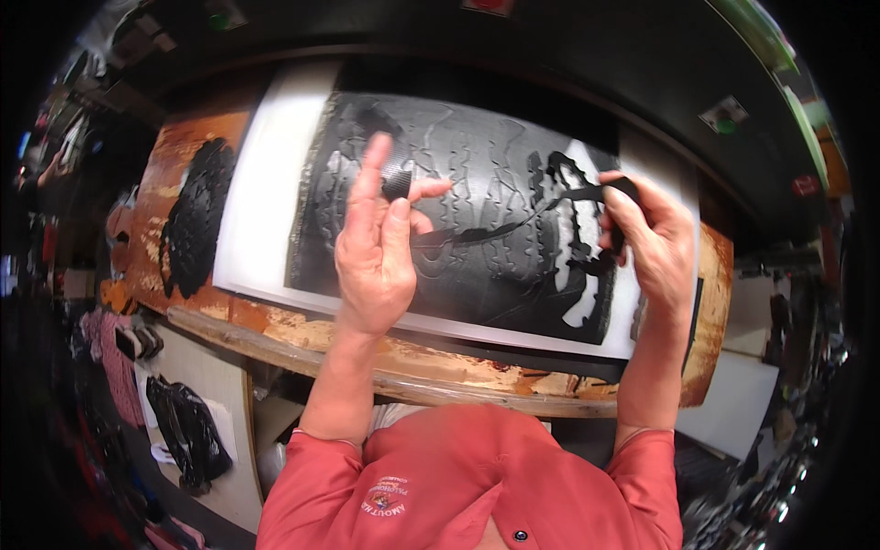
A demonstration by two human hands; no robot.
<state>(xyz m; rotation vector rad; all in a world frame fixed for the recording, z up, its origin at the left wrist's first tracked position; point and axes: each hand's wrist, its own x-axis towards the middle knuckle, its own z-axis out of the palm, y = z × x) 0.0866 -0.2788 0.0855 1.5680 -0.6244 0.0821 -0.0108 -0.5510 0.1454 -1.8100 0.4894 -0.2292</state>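
Observation:
A thin black rubber strip point(500, 231) runs between my hands above a black moulded rubber sheet point(440, 275) with rows of jagged shapes. My right hand point(655, 236) pinches the strip, and a dark bunch of it shows by the fingers. The strip's other end reaches the curled lower fingers of my left hand point(376, 266), whose grip is partly hidden. My left forefinger points up and the thumb stands apart. Behind them shows a ribbed black piece point(397, 181); whether it is held I cannot tell. Toward the sheet's right side, white shows through jagged gaps point(579, 302).
Beneath the sheet lies a white board point(261, 202) on a worn wooden table point(174, 137). A pile of black jagged pieces point(197, 215) rests at the left. A dark panel point(550, 55) rises behind. Below left hangs a black plastic bag point(191, 431).

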